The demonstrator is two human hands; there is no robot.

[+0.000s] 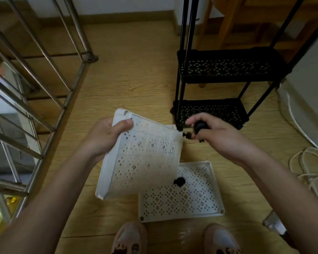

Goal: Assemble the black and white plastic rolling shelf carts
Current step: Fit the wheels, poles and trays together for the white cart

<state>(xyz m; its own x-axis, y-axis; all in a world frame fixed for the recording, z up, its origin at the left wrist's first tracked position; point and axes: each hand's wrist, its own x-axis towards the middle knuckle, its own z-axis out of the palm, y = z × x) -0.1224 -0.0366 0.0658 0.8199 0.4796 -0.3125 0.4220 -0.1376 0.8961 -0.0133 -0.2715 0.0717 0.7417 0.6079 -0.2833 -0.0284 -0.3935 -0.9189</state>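
Where the wooden floor is bounded on the left by a metal railing, a black cart is seen standing upright at the right, two perforated shelves already joined by thin black poles. Nearer the camera a white shelf tray is held clear of the floor, tilted, its ribbed underside turned upward. A second white tray is laid flat on the floor below it and partly covered by it. Loose white cables are coiled on the floor at the far right. The held tray is gripped at its upper left edge by the left hand — thumb pressed on the underside, fingers wrapped behind the rim. The right hand is poised just beside the tray's upper right corner, its fingers curled round a black caster. A second caster is seen at the held tray's lower right corner — whether it is fitted there or lies on the tray below cannot be told.
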